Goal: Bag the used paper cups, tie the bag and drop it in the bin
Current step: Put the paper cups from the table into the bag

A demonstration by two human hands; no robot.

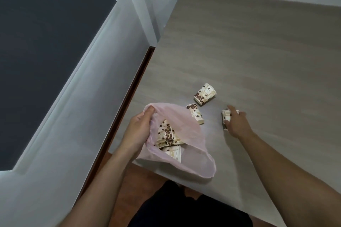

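Note:
A thin pink plastic bag (186, 129) lies open at the near left corner of the table. My left hand (137, 129) grips its rim and holds the mouth apart. Inside it are several paper cups (168, 140) with a coffee-bean print. My right hand (237, 122) is closed around another cup (225, 116) lying on the table to the right of the bag. Two more cups lie on their sides: one (196, 113) touches the bag's far edge, the other (204, 94) is a little farther back.
The grey wood-grain table (258, 51) stretches away to the back and right. A pale wall (73, 116) with a dark panel runs along the left. Brown floor (132, 180) and my dark-clothed legs show below the table's near edge.

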